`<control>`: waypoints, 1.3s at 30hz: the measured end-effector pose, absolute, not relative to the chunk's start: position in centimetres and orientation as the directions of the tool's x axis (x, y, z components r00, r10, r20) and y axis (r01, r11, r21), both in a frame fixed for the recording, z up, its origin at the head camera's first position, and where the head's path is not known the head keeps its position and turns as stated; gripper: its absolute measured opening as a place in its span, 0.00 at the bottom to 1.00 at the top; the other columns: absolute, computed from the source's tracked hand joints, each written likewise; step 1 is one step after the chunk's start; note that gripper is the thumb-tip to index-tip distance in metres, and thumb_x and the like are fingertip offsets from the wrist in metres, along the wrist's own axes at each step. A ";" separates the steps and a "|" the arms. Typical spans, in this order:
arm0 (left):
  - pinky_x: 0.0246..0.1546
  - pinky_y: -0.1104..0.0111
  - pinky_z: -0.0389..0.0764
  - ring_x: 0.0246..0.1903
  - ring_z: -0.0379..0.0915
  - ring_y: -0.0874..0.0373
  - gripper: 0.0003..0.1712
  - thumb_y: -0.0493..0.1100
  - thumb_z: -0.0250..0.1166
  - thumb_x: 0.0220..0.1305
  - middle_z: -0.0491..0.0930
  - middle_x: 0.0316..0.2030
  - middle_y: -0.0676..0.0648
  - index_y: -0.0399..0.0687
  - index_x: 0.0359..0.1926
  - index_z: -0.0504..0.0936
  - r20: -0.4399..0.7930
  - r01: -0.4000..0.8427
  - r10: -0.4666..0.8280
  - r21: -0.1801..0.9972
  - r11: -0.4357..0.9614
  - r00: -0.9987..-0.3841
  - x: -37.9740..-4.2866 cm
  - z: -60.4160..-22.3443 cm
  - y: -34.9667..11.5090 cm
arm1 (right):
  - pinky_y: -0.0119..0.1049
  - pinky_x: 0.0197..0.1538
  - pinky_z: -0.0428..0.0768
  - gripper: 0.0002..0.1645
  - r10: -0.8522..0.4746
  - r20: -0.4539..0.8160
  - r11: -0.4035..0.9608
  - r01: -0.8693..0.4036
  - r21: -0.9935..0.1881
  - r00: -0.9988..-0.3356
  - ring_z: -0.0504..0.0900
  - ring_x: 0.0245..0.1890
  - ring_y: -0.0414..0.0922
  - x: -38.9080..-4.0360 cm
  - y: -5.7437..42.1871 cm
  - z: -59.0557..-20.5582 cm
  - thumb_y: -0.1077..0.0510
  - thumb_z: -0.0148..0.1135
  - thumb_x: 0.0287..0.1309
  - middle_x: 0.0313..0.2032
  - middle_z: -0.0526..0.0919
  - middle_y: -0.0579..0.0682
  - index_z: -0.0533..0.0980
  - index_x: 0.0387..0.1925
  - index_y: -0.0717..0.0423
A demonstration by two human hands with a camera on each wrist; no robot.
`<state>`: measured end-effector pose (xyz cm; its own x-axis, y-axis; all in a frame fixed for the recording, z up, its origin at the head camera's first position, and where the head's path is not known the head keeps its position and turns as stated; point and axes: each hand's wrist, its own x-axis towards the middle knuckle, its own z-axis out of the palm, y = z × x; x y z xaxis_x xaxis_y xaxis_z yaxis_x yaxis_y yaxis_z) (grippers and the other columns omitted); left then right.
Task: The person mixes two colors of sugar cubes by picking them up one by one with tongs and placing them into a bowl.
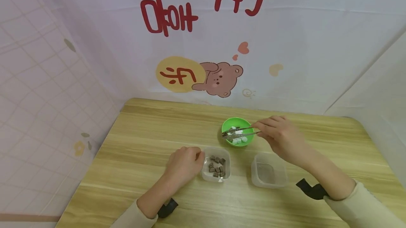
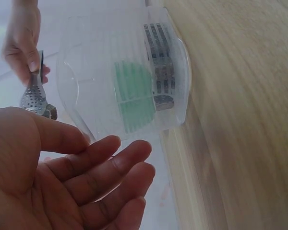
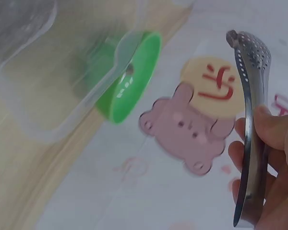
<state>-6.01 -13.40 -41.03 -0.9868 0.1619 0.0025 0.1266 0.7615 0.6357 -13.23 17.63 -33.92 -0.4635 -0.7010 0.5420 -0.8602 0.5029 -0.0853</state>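
Note:
My right hand (image 1: 280, 140) holds metal tongs (image 3: 253, 124) with perforated tips. At those tips a small brown cube (image 3: 232, 38) is gripped. In the head view the tongs reach over a green bowl (image 1: 224, 125), which contains white pieces (image 1: 243, 139) and some brown ones. My left hand (image 1: 185, 164) is at the side of a see-through plastic container (image 2: 96, 52), thumb and index finger pinching its rim; the other fingers curve loosely below. Several brown cubes (image 1: 217, 159) lie on that container's floor.
A second see-through plastic container (image 1: 269, 178) stands to the right, near my right forearm. Behind the wooden table (image 1: 152, 122) hangs a white printed cloth (image 1: 120, 44) with a bear on it. Another cloth wall runs along the left side.

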 end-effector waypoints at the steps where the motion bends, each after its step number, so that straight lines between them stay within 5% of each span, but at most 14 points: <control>1: 0.15 0.69 0.59 0.12 0.53 0.66 0.27 0.45 0.59 0.75 0.58 0.10 0.59 0.55 0.15 0.66 0.001 0.126 0.162 0.638 0.760 -0.987 -6.0 -41.0 -13.4 | 0.51 0.43 0.77 0.27 -0.682 0.549 0.520 -0.848 -0.102 -0.484 0.86 0.41 0.54 -13.4 18.0 -34.0 0.76 0.77 0.43 0.44 0.90 0.52 0.85 0.48 0.60; 18: 0.16 0.68 0.62 0.12 0.56 0.65 0.25 0.46 0.59 0.75 0.61 0.11 0.58 0.54 0.16 0.70 -0.016 0.113 0.158 0.628 0.770 -0.987 -6.2 -41.0 -13.4 | 0.48 0.33 0.83 0.20 -0.536 0.506 0.671 -0.704 -0.230 -0.676 0.87 0.35 0.50 -13.8 20.8 -36.1 0.72 0.75 0.53 0.42 0.89 0.55 0.84 0.49 0.64; 27: 0.15 0.69 0.60 0.12 0.54 0.66 0.27 0.45 0.59 0.75 0.59 0.11 0.59 0.55 0.15 0.67 -0.003 0.124 0.162 0.628 0.768 -0.987 -6.2 -41.0 -13.3 | 0.37 0.27 0.75 0.19 -0.578 0.532 0.638 -0.749 -0.177 -0.618 0.77 0.26 0.39 -13.3 20.4 -35.7 0.69 0.74 0.56 0.38 0.88 0.52 0.83 0.50 0.64; 35: 0.15 0.69 0.60 0.12 0.54 0.66 0.27 0.45 0.60 0.75 0.59 0.11 0.59 0.55 0.15 0.67 -0.004 0.125 0.163 0.628 0.769 -0.987 -6.1 -41.1 -13.3 | 0.35 0.30 0.79 0.23 -0.615 0.542 0.586 -0.792 -0.172 -0.573 0.82 0.31 0.40 -12.5 19.5 -35.6 0.68 0.76 0.53 0.42 0.87 0.50 0.82 0.52 0.61; 39: 0.15 0.70 0.59 0.12 0.53 0.66 0.27 0.45 0.60 0.75 0.59 0.11 0.59 0.55 0.15 0.67 -0.001 0.127 0.165 0.631 0.765 -0.986 -6.1 -41.1 -13.3 | 0.34 0.31 0.79 0.15 -0.635 0.553 0.553 -0.817 -0.161 -0.539 0.82 0.32 0.40 -12.2 18.9 -35.6 0.60 0.70 0.66 0.44 0.87 0.48 0.82 0.53 0.59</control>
<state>-6.05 -13.33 -41.10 -0.9864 0.1645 -0.0013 0.1268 0.7652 0.6312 -12.15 18.95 -35.56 -0.5389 -0.6354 0.5530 -0.8174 0.5533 -0.1607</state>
